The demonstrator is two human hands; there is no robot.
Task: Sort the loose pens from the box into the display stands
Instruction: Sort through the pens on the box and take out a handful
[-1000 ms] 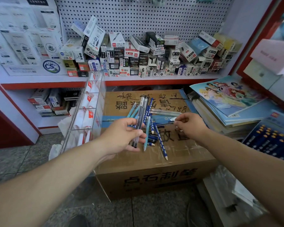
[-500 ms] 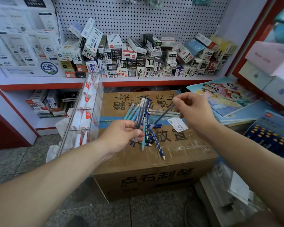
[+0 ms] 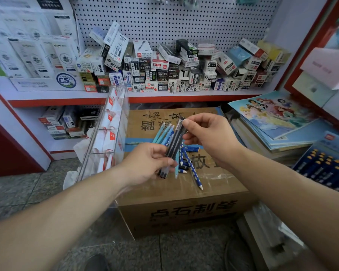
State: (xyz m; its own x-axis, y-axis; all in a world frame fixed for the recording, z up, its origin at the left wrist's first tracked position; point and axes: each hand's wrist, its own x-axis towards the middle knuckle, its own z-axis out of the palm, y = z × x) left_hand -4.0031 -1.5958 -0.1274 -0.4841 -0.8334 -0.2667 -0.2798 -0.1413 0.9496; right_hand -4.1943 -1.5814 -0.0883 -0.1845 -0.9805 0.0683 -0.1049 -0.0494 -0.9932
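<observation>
Currently my left hand (image 3: 150,162) grips the pens (image 3: 163,134) mid-barrel, light, stiff, probably slick, while my right hand (image 3: 210,134) pinches one dark pen (image 3: 178,132) by its top.

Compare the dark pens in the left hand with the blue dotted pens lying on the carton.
The dark pens are near-black; the dotted pens are blue with white spots. The dark pens stand bundled and tilted above the carton; the dotted pens lie loose on it. The left hand grips the dark pens, the right hand pinches one's top; no hand holds the dotted pens. Both are slim.
</observation>
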